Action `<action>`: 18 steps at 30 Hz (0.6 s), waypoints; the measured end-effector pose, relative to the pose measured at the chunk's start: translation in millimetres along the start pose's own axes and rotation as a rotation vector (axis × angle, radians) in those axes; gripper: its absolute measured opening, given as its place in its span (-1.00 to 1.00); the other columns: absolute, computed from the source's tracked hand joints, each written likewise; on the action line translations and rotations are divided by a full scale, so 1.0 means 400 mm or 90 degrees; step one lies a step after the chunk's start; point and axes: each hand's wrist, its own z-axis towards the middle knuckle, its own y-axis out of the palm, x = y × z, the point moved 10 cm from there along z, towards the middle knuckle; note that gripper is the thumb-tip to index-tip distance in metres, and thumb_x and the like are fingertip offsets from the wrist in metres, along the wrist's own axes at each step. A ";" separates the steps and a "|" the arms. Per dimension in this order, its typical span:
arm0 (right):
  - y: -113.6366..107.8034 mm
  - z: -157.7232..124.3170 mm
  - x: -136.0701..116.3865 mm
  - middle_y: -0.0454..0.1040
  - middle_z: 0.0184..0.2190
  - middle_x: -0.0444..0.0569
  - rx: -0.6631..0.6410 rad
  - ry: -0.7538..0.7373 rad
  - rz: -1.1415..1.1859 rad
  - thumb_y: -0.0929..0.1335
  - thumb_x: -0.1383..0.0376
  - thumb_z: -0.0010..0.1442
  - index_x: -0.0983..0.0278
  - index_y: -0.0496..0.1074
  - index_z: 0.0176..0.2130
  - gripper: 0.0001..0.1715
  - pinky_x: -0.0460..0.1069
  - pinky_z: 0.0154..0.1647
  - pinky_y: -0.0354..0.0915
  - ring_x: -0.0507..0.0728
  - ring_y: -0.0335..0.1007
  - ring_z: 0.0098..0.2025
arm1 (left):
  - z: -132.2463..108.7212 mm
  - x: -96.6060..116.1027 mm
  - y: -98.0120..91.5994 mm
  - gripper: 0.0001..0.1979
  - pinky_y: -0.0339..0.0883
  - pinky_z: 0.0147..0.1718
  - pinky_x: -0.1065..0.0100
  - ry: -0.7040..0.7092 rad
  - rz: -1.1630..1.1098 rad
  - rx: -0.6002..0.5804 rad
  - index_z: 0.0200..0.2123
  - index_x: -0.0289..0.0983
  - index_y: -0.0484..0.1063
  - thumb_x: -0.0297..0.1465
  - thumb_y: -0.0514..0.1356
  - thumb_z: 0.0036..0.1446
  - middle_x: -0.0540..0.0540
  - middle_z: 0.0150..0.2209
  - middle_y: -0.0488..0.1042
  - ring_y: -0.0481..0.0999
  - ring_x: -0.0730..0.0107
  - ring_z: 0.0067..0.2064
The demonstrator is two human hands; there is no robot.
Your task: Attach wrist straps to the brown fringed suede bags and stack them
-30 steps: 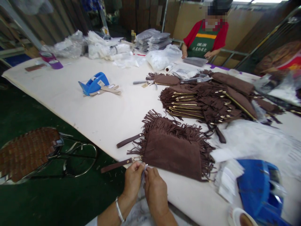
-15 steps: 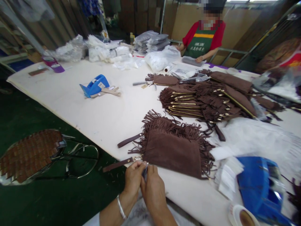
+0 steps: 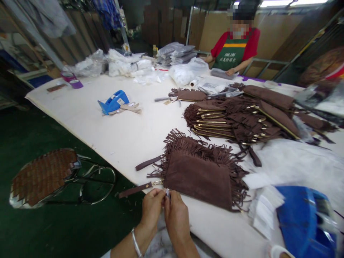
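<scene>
My left hand [image 3: 151,209] and my right hand [image 3: 176,213] meet at the table's near edge, fingers pinched together on a small pale item [image 3: 168,194] that I cannot name. Just beyond them lies a brown suede fringed pouch [image 3: 199,175] on top of a second one. Its brown wrist strap [image 3: 135,189] with a gold clasp hangs over the table edge to the left. A metal bangle circles my left wrist.
A pile of more fringed pouches [image 3: 236,118] lies behind. Two blue tape dispensers sit on the table [image 3: 107,132], one far left [image 3: 114,102], one near right [image 3: 306,222]. White paper slips [image 3: 264,209] lie right. A person in a green apron [image 3: 233,53] works at the far side. A woven stool [image 3: 44,175] stands on the floor.
My hands stay pinched together at the pouch's near corner, with slight finger shifts. The view has tilted a little.
</scene>
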 end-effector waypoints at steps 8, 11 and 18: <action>0.021 -0.004 0.036 0.52 -0.44 -0.02 -0.030 0.023 0.120 0.13 0.27 0.34 0.26 0.37 -0.21 -0.72 -0.09 -0.41 0.21 0.12 0.49 -0.41 | 0.012 -0.027 -0.015 -0.72 0.19 -0.56 0.45 -0.002 0.045 0.027 -0.63 -0.32 0.37 -0.23 0.29 -0.13 0.00 -0.64 0.39 0.33 0.46 -0.57; 0.025 -0.003 0.049 0.54 -0.44 -0.02 -0.020 0.029 0.161 0.13 0.23 0.33 0.26 0.37 -0.20 -0.71 -0.09 -0.44 0.20 0.14 0.50 -0.42 | 0.003 -0.026 -0.010 -0.75 0.21 -0.56 0.45 -0.043 0.030 0.023 -0.60 -0.34 0.40 -0.26 0.29 -0.12 -0.05 -0.60 0.44 0.36 0.46 -0.57; 0.029 0.000 0.075 0.54 -0.45 -0.02 -0.023 0.089 0.335 0.19 0.07 0.28 0.23 0.40 -0.29 -0.65 -0.08 -0.46 0.23 0.13 0.47 -0.45 | -0.015 -0.059 -0.006 -0.85 0.20 -0.63 0.52 -0.210 -0.067 0.008 -0.49 -0.38 0.44 -0.40 0.29 -0.02 -0.03 -0.62 0.40 0.34 0.52 -0.62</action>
